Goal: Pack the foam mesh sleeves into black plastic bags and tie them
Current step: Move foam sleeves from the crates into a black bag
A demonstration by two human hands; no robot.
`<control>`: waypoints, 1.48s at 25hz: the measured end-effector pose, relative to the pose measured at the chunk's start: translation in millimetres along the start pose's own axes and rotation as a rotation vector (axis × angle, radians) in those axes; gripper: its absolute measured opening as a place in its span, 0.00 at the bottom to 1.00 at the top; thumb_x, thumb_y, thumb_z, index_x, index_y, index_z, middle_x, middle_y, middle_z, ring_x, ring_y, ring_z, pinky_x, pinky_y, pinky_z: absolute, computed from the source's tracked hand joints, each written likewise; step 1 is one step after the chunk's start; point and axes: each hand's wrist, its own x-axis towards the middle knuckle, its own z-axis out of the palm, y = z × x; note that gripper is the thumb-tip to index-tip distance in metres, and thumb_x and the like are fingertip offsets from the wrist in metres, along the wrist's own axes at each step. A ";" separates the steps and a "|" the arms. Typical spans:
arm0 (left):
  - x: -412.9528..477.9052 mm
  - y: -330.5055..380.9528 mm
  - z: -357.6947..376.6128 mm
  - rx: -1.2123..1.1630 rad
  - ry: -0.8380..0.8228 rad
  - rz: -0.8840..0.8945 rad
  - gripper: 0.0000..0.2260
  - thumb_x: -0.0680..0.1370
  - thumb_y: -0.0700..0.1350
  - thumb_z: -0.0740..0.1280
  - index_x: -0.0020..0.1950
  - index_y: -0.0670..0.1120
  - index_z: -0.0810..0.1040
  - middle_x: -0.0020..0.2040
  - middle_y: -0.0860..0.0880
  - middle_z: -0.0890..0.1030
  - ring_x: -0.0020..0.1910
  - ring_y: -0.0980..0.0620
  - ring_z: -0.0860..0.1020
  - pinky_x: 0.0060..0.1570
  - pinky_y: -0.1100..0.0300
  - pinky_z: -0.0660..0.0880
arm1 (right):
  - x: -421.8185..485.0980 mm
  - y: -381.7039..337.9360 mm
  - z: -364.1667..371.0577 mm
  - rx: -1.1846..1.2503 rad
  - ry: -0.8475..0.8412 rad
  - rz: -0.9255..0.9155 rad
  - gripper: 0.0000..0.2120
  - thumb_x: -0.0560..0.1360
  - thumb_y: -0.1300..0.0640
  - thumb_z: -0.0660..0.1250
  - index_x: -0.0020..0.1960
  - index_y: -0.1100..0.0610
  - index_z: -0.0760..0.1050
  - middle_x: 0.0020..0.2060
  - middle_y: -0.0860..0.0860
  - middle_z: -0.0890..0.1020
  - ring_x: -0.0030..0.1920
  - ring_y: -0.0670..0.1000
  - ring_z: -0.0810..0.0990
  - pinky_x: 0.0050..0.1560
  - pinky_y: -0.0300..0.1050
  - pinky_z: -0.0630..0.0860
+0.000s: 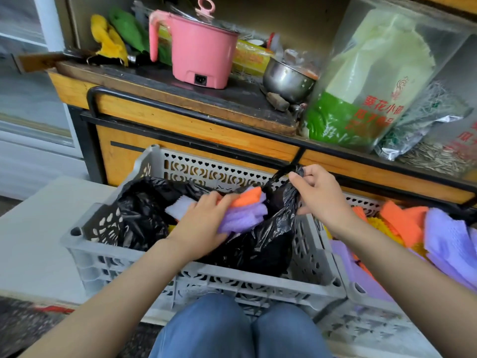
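The left hand point(204, 223) has its fingers point(218, 198) curled round a bundle of sleeves point(245, 214). They are soft, ridged foam mesh in purple, orange and white, pressed flat into strips. The bundle sits at the mouth of a bag point(271, 244) of thin, glossy, crinkled black plastic that lies in a crate point(116, 257). The right hand point(320, 195) pinches the bag's upper edge between thumb and forefinger, where the plastic stands up in a twisted point. Its other fingers are loosely curled below. A second bag point(144, 210), equally black and wrinkled, bulges in the crate's left half.

The crate is hard grey plastic, its walls pierced with hearts and scrolls. Just beside it on the right, a second crate point(361, 293) of the same make holds a loose pile point(444, 239) of purple, orange and yellow mesh.

Behind stands a bench point(206, 130) of orange-varnished wood with black metal rails and a dark, scuffed top. On it are a smooth pink pot point(198, 47) with a glass lid, a round steel bowl point(286, 81) and a clear sack point(366, 81) printed green with red characters. The first crate rests on a pale slab point(33, 228) over a dark speckled floor point(20, 329). Knees point(206, 332) in blue denim are near its front wall.
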 end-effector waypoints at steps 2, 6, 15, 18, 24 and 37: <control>-0.4 4.0 12.7 -0.017 -0.241 0.027 0.26 0.81 0.55 0.56 0.77 0.57 0.50 0.66 0.46 0.66 0.66 0.46 0.66 0.65 0.52 0.63 | -0.4 5.8 -8.9 0.008 0.046 -0.019 0.08 0.80 0.55 0.60 0.47 0.59 0.67 0.29 0.49 0.70 0.28 0.43 0.75 0.27 0.39 0.78; -3.9 17.6 34.9 -0.265 -0.585 -0.024 0.31 0.76 0.65 0.41 0.77 0.57 0.51 0.77 0.51 0.57 0.75 0.51 0.54 0.74 0.52 0.51 | 4.9 23.2 -26.1 0.064 0.116 -0.019 0.07 0.80 0.55 0.60 0.43 0.54 0.66 0.32 0.51 0.70 0.36 0.51 0.76 0.30 0.44 0.80; 19.9 51.8 22.0 0.147 -0.143 0.116 0.18 0.78 0.55 0.55 0.63 0.50 0.73 0.55 0.48 0.76 0.57 0.46 0.74 0.55 0.53 0.69 | -4.4 81.0 -63.6 0.198 -0.132 -0.123 0.06 0.78 0.59 0.62 0.53 0.49 0.70 0.47 0.49 0.81 0.46 0.48 0.80 0.45 0.43 0.80; 30.7 91.1 -9.8 -0.114 0.269 0.186 0.12 0.75 0.48 0.59 0.55 0.47 0.74 0.49 0.52 0.75 0.52 0.51 0.73 0.52 0.56 0.67 | -11.1 128.5 -90.9 -0.008 -0.017 -0.135 0.14 0.77 0.61 0.64 0.62 0.53 0.71 0.54 0.49 0.79 0.53 0.46 0.78 0.51 0.31 0.72; 95.8 186.6 8.3 -0.174 0.309 0.485 0.09 0.76 0.44 0.59 0.54 0.45 0.72 0.50 0.49 0.72 0.52 0.50 0.70 0.52 0.54 0.67 | -22.4 245.7 -153.5 -0.356 0.173 0.067 0.23 0.71 0.68 0.69 0.65 0.65 0.69 0.61 0.61 0.74 0.63 0.59 0.72 0.59 0.40 0.63; 233.5 236.1 154.9 0.213 -0.418 0.458 0.33 0.77 0.48 0.66 0.77 0.49 0.53 0.78 0.49 0.55 0.77 0.48 0.47 0.72 0.42 0.39 | 48.6 336.4 -157.2 -0.533 0.085 0.127 0.35 0.66 0.60 0.74 0.70 0.62 0.64 0.63 0.61 0.71 0.64 0.62 0.68 0.64 0.55 0.65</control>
